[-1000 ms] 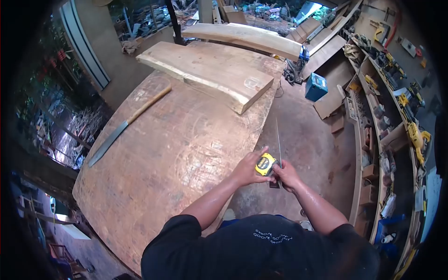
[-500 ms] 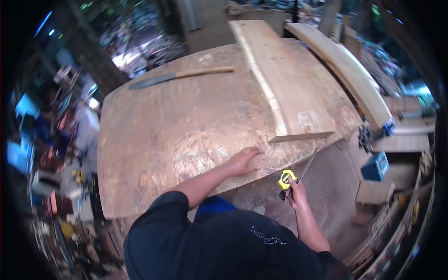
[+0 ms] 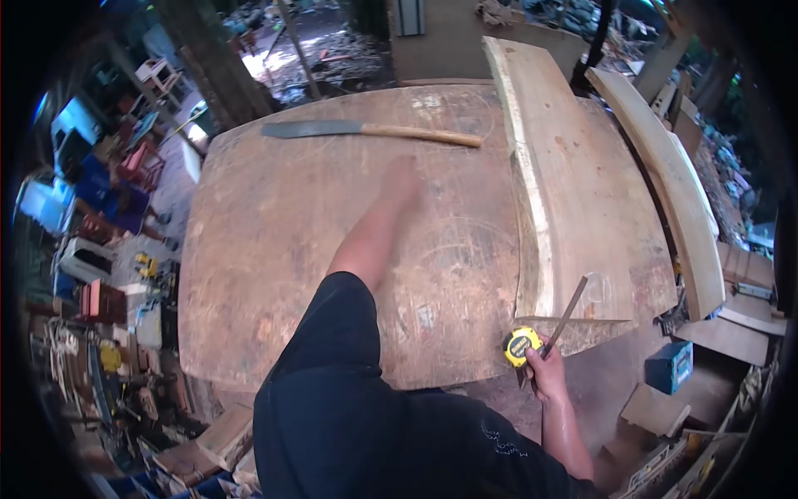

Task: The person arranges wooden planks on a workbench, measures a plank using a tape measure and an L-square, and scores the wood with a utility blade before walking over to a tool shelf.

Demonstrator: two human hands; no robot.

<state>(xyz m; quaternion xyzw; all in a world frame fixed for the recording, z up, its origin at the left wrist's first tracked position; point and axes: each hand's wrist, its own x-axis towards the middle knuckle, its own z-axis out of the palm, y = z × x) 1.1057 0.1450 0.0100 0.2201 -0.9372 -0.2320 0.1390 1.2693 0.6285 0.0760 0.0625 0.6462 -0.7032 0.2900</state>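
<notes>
My left hand (image 3: 401, 181), smeared by motion, is stretched out over the middle of the wooden table, short of a machete (image 3: 420, 133). That machete lies flat near the far edge, its dark blade to the left and its wooden handle to the right. My right hand (image 3: 546, 373) grips a yellow tape measure (image 3: 521, 345) together with a thin, flat metal strip (image 3: 570, 312) that points up and right. Both are held at the table's near edge, by the end of a thick wooden slab (image 3: 573, 179) with a pale live edge. The strip's tip overlaps the slab in view.
The large worn table (image 3: 283, 233) fills the centre. A second, curved plank (image 3: 665, 179) stands along its right side. To the right on the floor is a teal box (image 3: 669, 367). A person in blue (image 3: 100, 187) is at the far left, near tools and a red box (image 3: 103, 301).
My left hand has left the near edge and swung forward across the table towards the machete. My right hand still grips the tape measure and strip, and the whole view has shifted.
</notes>
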